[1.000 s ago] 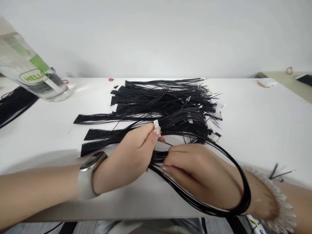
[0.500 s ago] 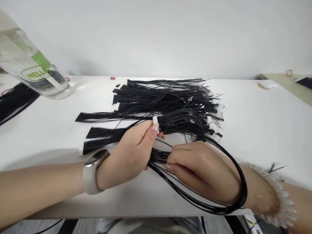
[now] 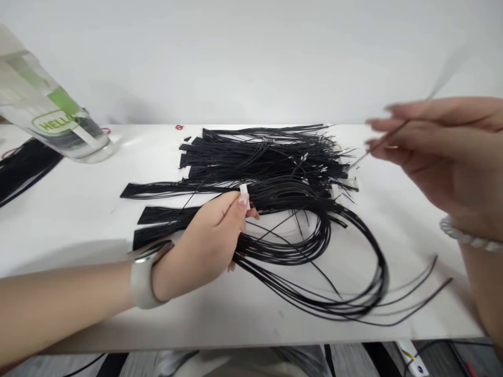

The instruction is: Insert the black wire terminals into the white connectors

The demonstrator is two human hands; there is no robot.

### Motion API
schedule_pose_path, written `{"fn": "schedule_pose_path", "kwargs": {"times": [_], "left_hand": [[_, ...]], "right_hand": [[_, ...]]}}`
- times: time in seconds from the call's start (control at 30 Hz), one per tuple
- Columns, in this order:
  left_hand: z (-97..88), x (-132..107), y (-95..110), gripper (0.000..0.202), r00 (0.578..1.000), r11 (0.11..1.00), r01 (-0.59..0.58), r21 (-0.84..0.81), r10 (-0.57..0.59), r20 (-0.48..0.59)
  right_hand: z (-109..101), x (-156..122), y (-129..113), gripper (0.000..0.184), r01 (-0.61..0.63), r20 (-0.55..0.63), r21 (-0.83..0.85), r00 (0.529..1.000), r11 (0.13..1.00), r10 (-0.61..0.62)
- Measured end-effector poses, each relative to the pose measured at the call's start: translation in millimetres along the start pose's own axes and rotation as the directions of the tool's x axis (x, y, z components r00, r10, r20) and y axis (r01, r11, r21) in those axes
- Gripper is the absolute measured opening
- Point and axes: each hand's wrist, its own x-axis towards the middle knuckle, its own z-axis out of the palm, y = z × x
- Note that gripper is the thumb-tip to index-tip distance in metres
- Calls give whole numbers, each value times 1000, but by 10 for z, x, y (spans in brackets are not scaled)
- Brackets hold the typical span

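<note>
My left hand (image 3: 210, 238) rests on the white table (image 3: 78, 220), fingers closed around a bunch of thin black wires (image 3: 314, 272) and pinching a small white connector (image 3: 244, 189) at the fingertips. The held wires loop out to the right across the table. My right hand (image 3: 440, 146) is raised high at the right, blurred by motion, pinching a single thin black wire (image 3: 393, 133) between thumb and fingers. A large pile of black wires (image 3: 267, 157) lies behind both hands.
A clear water bottle (image 3: 51, 118) with a green label stands tilted at the far left. More black wires (image 3: 23, 167) lie at the left edge. Small red rubber bands (image 3: 179, 127) lie near the wall. Another surface (image 3: 463, 128) adjoins at the right.
My right hand has left the bundle by my left hand and swung up to the right, drawing one wire out. The looped wires now lie loose on the table.
</note>
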Motion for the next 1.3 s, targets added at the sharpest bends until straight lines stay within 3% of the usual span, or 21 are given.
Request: {"fn": "schedule_pose_path", "kwargs": {"times": [0.07,0.13,0.23,0.3,0.37,0.47,0.57,0.7,0.87,1.0,1.3], "left_hand": [[-2,-4,-18,38,1000,1000,-16,-2,16,-9],[0,-8,-40,40,999,999,-31,-12,31,-11],[5,-17,-62,42,999,998,-41,-40,42,8],[7,-22,-66,42,999,998,-48,-32,49,14],[8,-26,-64,42,998,998,-61,0,61,9],[9,-32,-60,43,996,996,-84,31,84,0],[7,-39,-61,43,994,994,-109,26,109,-8],[-2,-54,-48,40,994,991,-112,73,112,9],[6,-68,-23,37,990,985,-131,110,123,73],[21,-72,-19,36,979,967,-204,150,199,51],[22,-66,-8,35,970,953,-244,177,239,48]], "right_hand": [[4,47,-11,21,-123,-31,309,990,943,139],[38,54,-31,24,-206,-84,374,964,905,254],[151,-41,-63,31,-186,-58,247,977,951,207],[267,-159,-83,23,-103,72,106,993,989,96],[393,-273,-108,8,8,230,-59,973,998,6],[537,-376,-145,10,204,380,-278,921,939,-87],[601,-401,-165,15,350,435,-393,885,850,-164],[642,-409,-158,15,450,498,-385,836,806,-229],[694,-432,-149,16,484,554,-364,799,796,-233],[700,-440,-168,17,463,563,-357,800,811,-209],[711,-430,-164,18,443,587,-339,789,830,-181]]}}
